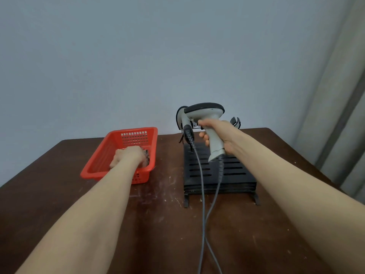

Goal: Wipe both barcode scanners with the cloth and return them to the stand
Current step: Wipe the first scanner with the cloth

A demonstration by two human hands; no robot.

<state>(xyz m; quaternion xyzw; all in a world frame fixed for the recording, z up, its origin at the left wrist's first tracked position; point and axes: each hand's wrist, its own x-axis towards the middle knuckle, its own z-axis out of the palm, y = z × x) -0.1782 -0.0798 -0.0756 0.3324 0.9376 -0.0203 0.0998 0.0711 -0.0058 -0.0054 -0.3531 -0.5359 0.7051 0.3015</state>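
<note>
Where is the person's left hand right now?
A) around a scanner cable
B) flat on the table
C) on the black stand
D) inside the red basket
D: the left hand is down inside the red basket, fingers curled on the cloth, while the right hand grips a scanner.

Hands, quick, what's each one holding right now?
Left hand: on the cloth in the red basket, grip unclear.
Right hand: closed on the white barcode scanner, by its handle.

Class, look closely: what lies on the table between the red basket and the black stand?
Nothing: in the head view, only bare, white-scuffed table separates the basket and the stand.
</note>
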